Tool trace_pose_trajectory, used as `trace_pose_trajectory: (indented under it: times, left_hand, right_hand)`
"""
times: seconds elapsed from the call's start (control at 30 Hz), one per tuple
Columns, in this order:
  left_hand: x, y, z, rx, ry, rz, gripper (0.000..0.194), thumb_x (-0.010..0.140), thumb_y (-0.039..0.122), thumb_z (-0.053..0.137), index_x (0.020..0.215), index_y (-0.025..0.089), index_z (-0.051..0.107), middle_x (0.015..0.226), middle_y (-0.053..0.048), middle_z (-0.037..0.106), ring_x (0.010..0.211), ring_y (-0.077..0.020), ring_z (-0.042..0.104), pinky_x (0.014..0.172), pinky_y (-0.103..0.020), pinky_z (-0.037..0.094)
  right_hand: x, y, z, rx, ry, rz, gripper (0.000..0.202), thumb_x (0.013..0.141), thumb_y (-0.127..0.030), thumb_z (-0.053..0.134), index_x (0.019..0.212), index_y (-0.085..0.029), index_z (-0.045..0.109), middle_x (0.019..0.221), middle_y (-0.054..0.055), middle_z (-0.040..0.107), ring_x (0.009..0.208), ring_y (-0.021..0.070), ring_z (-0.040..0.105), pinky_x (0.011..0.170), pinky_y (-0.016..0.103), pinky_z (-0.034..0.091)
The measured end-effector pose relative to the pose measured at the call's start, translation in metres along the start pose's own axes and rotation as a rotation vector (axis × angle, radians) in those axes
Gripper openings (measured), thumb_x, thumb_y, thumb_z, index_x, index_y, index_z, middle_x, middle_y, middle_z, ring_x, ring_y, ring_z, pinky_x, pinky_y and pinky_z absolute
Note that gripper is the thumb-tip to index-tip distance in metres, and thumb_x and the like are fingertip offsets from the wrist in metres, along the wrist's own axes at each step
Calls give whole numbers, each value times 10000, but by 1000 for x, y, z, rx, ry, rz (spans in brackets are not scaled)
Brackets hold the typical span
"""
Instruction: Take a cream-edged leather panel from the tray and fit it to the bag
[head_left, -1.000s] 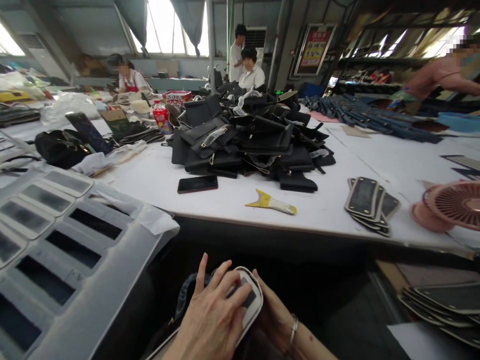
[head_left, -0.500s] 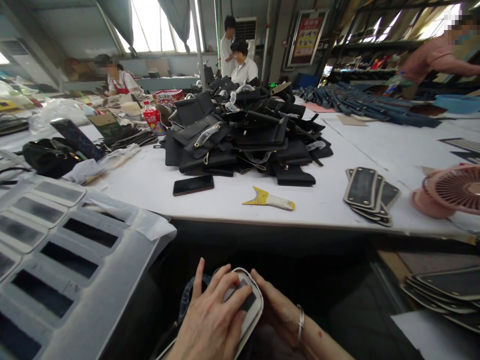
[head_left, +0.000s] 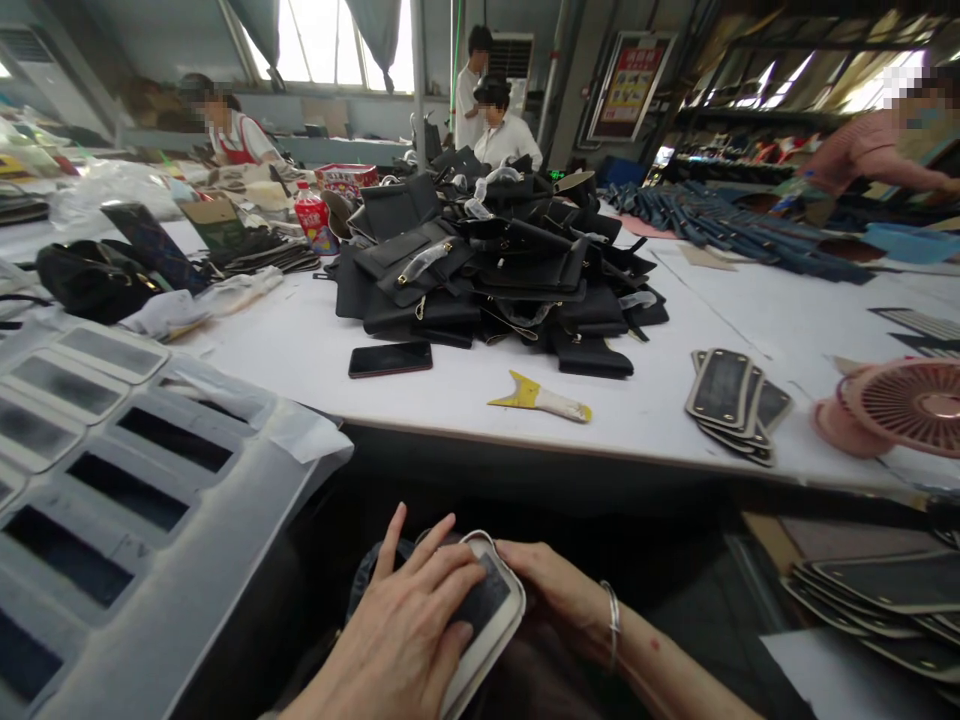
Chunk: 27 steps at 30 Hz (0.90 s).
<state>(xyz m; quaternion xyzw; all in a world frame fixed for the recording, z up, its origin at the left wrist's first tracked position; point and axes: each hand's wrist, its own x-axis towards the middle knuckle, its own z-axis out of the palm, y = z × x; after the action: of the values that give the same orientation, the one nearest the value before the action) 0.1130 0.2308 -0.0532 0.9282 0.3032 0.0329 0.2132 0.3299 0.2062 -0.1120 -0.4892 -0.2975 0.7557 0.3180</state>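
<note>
A rounded panel (head_left: 487, 600), dark in the middle with a cream border, lies tilted low in front of me, over my lap. My left hand (head_left: 412, 610) rests across its top face, fingers stretched and spread. Its thumb and nearer fingers touch the dark middle, while two fingers rise off beyond the far left edge. Along the right edge, my right hand (head_left: 547, 590) grips the panel's rim at the upper corner, with a bangle on its wrist. The fingertips under the panel are hidden.
On the white table (head_left: 450, 405) lie a phone (head_left: 390, 359), a yellow-and-white tool (head_left: 540, 397), a black pile of bag pieces (head_left: 480, 270), stacked panels (head_left: 731, 400) and a pink fan (head_left: 892, 405). A grey slotted tray (head_left: 247, 480) stands left; more panels (head_left: 877, 600) lie right. Several people work beyond.
My left hand has flattened and shifted slightly left, uncovering more of the dark middle. The fingers of my right hand have bent further around the panel's upper right edge.
</note>
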Motion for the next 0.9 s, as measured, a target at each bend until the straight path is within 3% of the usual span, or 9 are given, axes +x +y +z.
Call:
trace_pose_trajectory:
  times: [0.13,0.27,0.43,0.53,0.7,0.8,0.87,0.9]
  left_hand:
    - [0,1,-6,-92,-30,-17,641,894,121,437,1457,395,302,1472,126,460,1477,-180,195,1180,-541,-167]
    - [-2,1,-9,-144,-34,-25,708,872,95,437,1483,400,252,1491,102,445,1477,-207,198,1177,-596,-132]
    - [-6,-1,-13,-230,-22,-1,695,843,94,470,1453,399,333,1492,70,457,1469,-246,224,1170,-654,-66]
    - [-9,-3,-21,-331,-28,11,609,844,112,499,1389,380,445,1452,57,512,1454,-253,266,1168,-656,-52]
    - [-25,-17,-41,-512,-49,26,463,934,204,468,1314,465,508,1364,116,588,1391,-193,398,1166,-621,-18]
    - [-57,-33,-26,-531,76,-46,481,943,314,491,1379,505,425,1378,109,576,1337,-207,472,1163,-596,72]
    - [-86,-43,2,-486,292,-125,525,909,355,531,1397,503,407,1378,95,577,1296,-239,517,1168,-558,142]
    - [-100,-46,18,-483,459,-282,515,893,356,538,1374,511,440,1351,102,599,1283,-248,530,1174,-532,195]
  right_hand:
    - [-2,-15,-6,-175,-49,48,548,783,-666,644,1069,-207,731,734,2,585,595,98,431,542,206,336]
    - [-2,-23,-7,-272,-67,78,577,763,-684,650,1078,-207,732,759,17,621,620,113,475,586,230,400]
    - [-3,-40,-5,-443,-103,168,570,786,-681,608,1141,-244,697,865,24,650,729,146,552,614,241,454]
    - [0,-56,-1,-624,-169,262,522,820,-623,575,1159,-238,671,957,31,650,831,173,578,631,246,489]
    - [9,-74,10,-847,-166,372,319,846,-419,574,1036,-195,699,836,19,616,770,164,557,553,209,478]
    - [12,-76,15,-939,-141,387,275,849,-363,547,1014,-202,696,806,14,602,748,163,553,512,188,460]
    - [12,-75,17,-980,-128,378,284,851,-370,530,1018,-210,694,803,12,596,723,160,548,500,192,462]
    - [11,-73,18,-998,-120,365,298,854,-384,521,1028,-215,694,802,12,592,707,159,543,494,197,463]
